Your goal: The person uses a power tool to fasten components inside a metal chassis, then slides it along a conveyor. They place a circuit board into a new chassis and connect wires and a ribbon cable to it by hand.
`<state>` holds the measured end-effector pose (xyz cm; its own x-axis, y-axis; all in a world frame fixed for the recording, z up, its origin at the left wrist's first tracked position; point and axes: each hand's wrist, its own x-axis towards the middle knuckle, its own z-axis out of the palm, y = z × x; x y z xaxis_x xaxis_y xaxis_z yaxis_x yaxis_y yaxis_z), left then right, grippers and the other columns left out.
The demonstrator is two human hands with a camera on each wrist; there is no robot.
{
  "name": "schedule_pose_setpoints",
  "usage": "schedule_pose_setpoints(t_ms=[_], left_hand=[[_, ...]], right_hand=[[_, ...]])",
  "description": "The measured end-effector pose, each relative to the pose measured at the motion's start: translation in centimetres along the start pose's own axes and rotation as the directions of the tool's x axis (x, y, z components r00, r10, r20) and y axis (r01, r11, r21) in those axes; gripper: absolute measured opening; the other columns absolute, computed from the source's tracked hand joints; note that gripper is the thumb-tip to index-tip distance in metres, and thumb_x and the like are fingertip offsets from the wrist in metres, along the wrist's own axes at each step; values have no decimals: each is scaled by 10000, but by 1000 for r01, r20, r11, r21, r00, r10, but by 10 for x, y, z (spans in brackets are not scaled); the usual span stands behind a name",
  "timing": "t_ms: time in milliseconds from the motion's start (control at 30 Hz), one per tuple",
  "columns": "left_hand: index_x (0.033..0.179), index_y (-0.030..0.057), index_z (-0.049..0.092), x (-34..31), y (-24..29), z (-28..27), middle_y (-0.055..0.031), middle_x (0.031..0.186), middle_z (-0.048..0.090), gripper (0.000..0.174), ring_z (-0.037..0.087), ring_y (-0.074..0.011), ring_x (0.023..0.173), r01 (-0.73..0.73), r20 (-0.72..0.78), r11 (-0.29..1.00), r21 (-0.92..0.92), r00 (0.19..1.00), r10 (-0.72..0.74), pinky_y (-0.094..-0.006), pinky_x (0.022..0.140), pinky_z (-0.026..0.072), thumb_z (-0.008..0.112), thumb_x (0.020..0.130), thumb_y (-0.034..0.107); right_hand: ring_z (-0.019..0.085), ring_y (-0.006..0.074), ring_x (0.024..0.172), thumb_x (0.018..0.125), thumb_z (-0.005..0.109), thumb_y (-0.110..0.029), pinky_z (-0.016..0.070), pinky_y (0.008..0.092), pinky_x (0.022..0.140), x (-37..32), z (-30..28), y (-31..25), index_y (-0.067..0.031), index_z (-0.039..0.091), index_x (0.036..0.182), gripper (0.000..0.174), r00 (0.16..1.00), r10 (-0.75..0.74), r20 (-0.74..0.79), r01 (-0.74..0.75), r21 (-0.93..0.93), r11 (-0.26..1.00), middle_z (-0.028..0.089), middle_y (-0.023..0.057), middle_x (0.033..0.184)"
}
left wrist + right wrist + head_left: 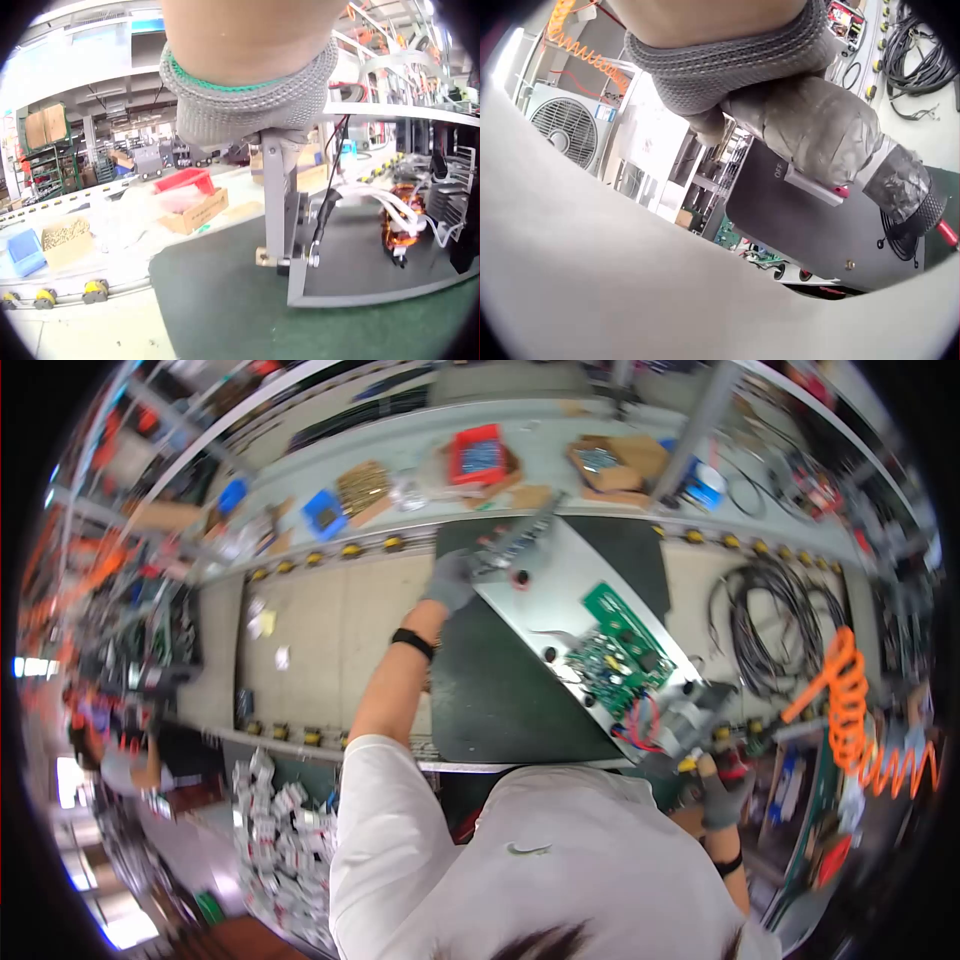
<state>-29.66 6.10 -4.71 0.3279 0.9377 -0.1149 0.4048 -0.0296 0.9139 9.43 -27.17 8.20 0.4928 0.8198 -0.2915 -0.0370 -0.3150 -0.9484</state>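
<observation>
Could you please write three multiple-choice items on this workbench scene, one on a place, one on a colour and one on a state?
1. Where does the green circuit board sit?
A. On the floor
B. On the grey metal panel
C. Inside a cardboard box

2. What colour is the coiled hose?
A. Orange
B. Blue
C. White

3. What is the right hand doing?
A. Lying flat and open
B. Hanging idle
C. Gripping a tape-wrapped tool

Answers:
1 B: the head view shows the board lying on the panel.
2 A: the head view shows orange coils at the right of the bench.
3 C: in the right wrist view the gloved fingers curl round the taped tool.
</observation>
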Motion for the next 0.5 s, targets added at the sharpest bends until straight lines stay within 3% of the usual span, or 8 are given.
schedule_pose_setpoints(t_ms=[33,67,100,133,200,233,300,500], left_hand=[[1126,41,579,16,-40,0,-168,1047,634,354,596,-279,993,-180,-14,840,512,976,217,-329,896,467,619,791,146],[1096,53,585,35,-74,-2,-146,1035,640,330,603,-268,971,-122,-8,992,-15,992,122,-312,866,473,631,779,133],[1066,66,592,52,-92,-3,-124,1024,647,308,610,-256,948,17,56,848,-529,998,15,-296,835,478,643,767,121],[1066,66,592,66,-97,-5,-124,1024,647,308,610,-256,948,26,93,841,-540,995,29,-296,835,478,643,767,121],[933,74,631,89,-105,-3,-137,984,640,234,604,-299,918,-107,-13,992,-61,994,106,-314,796,474,676,707,116],[933,74,631,87,-89,1,-137,984,640,234,604,-299,918,-104,3,992,-73,995,105,-314,796,474,676,707,116],[825,70,628,86,-57,-5,-164,947,622,160,588,-337,894,-18,-80,850,526,994,71,-334,777,468,676,677,110],[1285,137,506,18,-48,19,-206,1127,590,586,555,-362,1064,158,-278,881,446,960,-31,-397,915,438,664,744,297]], right_hand=[[526,59,658,772,686,15,422,210,510,-3,2,8,-47,540,1007,283,1000,-6,-4,6,43,999,574,5,830],[517,62,622,772,689,6,405,205,473,-1,0,21,-56,535,992,276,999,-34,-10,35,59,998,555,-6,803],[509,65,586,772,693,-2,387,201,436,2,-3,29,-64,531,978,269,998,-69,-1,69,70,995,535,-18,776],[497,65,562,777,690,-12,381,200,422,3,3,31,-67,530,976,261,994,-76,-84,83,84,993,523,-23,752],[497,73,529,792,684,-39,393,208,416,10,8,24,-71,523,966,239,995,43,-95,-30,137,990,519,-19,703],[500,82,511,798,684,-63,387,206,415,16,13,21,-67,531,954,219,994,61,-89,-42,197,979,533,-4,682],[514,91,523,797,686,-79,385,204,418,29,9,24,-65,527,983,245,989,145,7,-141,263,954,551,8,690],[524,107,552,811,661,-89,413,237,462,23,16,47,-50,532,1023,251,998,25,64,-34,137,990,556,29,715]])
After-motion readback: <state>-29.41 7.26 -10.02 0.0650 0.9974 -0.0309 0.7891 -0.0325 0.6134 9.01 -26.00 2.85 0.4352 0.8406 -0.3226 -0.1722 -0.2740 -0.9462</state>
